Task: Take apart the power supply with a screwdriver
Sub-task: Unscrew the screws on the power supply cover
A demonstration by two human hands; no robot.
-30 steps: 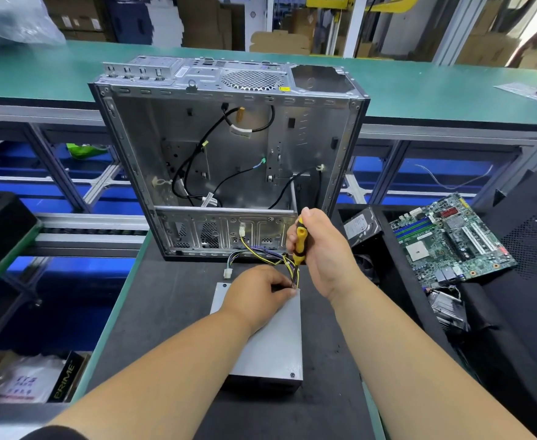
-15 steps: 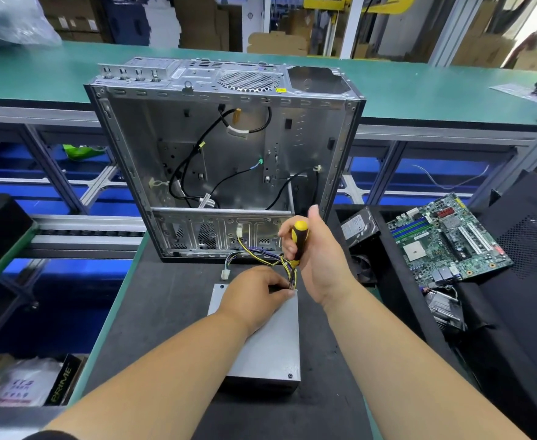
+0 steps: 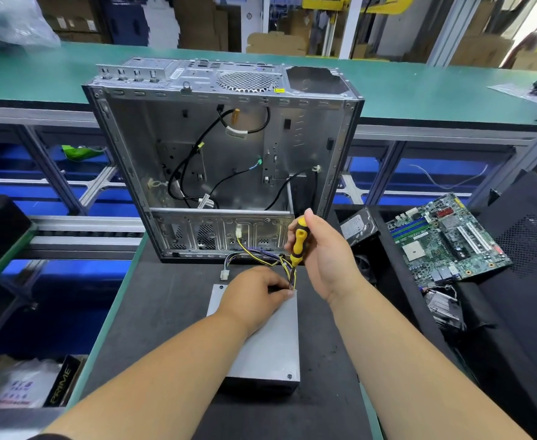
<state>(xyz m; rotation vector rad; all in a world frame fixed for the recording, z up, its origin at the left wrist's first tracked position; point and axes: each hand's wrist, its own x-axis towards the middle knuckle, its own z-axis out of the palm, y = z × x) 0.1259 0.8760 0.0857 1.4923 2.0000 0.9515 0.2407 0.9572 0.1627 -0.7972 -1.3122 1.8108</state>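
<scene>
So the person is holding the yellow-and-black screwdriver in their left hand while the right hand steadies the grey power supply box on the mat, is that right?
Not quite: the hands are swapped. In the head view the right hand grips the yellow-and-black screwdriver, while the left hand steadies the grey power supply box on the mat.

An electronics teardown workshop: long green benches (image 3: 419, 90) on aluminium frames, a gutted PC case (image 3: 222, 160), a loose motherboard (image 3: 445, 236) in a black bin, and stacked cartons (image 3: 197, 23) behind.
</scene>
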